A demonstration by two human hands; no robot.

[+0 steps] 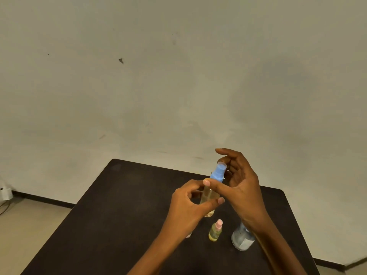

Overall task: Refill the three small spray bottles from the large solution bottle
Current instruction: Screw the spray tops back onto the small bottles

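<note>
Now | left grip [190,201] curled round small clear plastic spray bottle with blue top [218,173], held above black tabletop [119,215] | right grip [238,185] pinching that top, forefinger raised | small yellowish pink-topped bottle [215,231] and large clear labelled bottle [242,241] stand on tabletop below

Right of the pink-capped bottle [215,231], the large bottle [242,240] had its neck hidden behind the right forearm [278,247]; its label [246,244] was unreadable. Left of it, a pale scrap [188,235] behind the left wrist [174,235] was unidentifiable. Beyond it, the left grip [190,201] covered the middle of the blue-capped bottle [218,173].
</note>
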